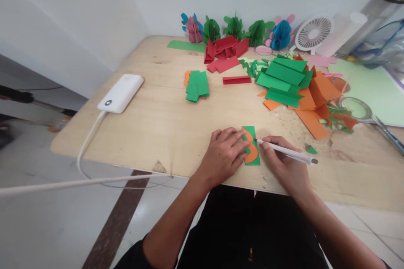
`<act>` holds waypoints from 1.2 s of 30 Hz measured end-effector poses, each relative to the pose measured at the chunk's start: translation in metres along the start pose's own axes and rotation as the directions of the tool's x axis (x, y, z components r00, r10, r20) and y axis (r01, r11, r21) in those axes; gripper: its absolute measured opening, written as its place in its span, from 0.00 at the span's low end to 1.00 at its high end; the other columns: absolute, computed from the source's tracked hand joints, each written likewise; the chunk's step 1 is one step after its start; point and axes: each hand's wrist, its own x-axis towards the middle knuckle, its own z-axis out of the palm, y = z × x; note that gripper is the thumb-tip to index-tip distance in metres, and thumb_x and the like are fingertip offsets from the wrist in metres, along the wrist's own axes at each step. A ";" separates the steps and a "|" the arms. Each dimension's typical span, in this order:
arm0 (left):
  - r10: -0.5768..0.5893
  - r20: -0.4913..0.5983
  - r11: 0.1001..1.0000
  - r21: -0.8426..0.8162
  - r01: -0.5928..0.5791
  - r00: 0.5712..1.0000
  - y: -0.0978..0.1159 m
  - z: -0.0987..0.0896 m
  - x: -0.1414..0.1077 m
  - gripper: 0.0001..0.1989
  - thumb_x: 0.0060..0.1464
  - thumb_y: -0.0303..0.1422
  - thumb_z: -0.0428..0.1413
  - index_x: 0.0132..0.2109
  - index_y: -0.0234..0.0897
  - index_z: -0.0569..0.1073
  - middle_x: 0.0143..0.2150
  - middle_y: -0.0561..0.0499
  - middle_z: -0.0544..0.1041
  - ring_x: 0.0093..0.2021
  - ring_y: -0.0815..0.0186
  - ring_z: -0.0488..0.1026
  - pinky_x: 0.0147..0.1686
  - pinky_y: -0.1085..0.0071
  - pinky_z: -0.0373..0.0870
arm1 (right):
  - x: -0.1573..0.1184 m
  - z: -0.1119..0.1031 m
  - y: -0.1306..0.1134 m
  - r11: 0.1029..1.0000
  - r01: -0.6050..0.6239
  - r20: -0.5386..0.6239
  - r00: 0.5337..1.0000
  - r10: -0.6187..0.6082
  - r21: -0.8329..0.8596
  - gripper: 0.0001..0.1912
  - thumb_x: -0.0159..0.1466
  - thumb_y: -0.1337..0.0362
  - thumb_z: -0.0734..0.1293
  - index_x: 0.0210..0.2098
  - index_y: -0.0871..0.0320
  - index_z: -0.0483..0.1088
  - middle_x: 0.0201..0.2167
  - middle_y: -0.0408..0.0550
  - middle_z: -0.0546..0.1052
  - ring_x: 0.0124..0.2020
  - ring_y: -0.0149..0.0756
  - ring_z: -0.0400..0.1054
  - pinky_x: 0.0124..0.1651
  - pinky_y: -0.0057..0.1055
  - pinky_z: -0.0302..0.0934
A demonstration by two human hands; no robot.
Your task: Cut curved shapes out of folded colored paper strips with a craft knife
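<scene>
Near the table's front edge lies a small green paper strip (256, 158) with an orange curved paper shape (252, 154) on top of it. My left hand (222, 153) lies flat with fingers spread, its fingertips pressing on the orange shape from the left. A white pen (292, 152) is held in my right hand (285, 166), its tip touching the green strip beside the orange shape's edge. Further back, a few green paper pieces (198, 85) lie over another orange piece (187, 77).
Green folded papers (285, 71), orange papers (319, 92) and red papers (227, 48) are piled behind. A white power bank (121, 93) with a cable sits left. Tape (356, 108), scissors (389, 134), a fan (314, 33) and paper figures (233, 28) stand or lie around the back and right.
</scene>
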 end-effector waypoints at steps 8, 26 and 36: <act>0.006 -0.007 1.000 0.004 -0.006 1.000 -0.001 0.001 0.000 0.14 0.64 0.35 0.50 0.52 0.38 0.75 0.60 0.45 0.73 0.59 0.52 0.64 0.54 0.52 0.61 | -0.001 0.001 0.001 1.000 -0.007 -0.003 1.000 0.007 -0.013 0.10 0.63 0.54 0.65 0.35 0.53 0.74 0.27 0.43 0.79 0.23 0.31 0.67 0.28 0.30 0.60; 0.002 0.002 1.000 0.003 -0.002 1.000 -0.001 0.000 0.000 0.14 0.65 0.35 0.49 0.52 0.38 0.75 0.61 0.45 0.72 0.59 0.52 0.64 0.54 0.52 0.60 | -0.006 0.001 -0.001 0.999 -0.018 -0.001 1.000 0.018 -0.043 0.12 0.63 0.52 0.65 0.35 0.52 0.74 0.27 0.42 0.79 0.22 0.32 0.66 0.28 0.30 0.59; -0.003 0.016 1.000 -0.001 0.003 1.000 -0.001 -0.001 0.000 0.15 0.66 0.36 0.47 0.52 0.38 0.76 0.61 0.44 0.72 0.59 0.52 0.63 0.54 0.51 0.60 | -0.002 -0.001 -0.003 0.999 -0.008 0.036 0.999 0.006 0.047 0.12 0.63 0.53 0.66 0.34 0.54 0.74 0.31 0.46 0.80 0.29 0.35 0.72 0.33 0.32 0.65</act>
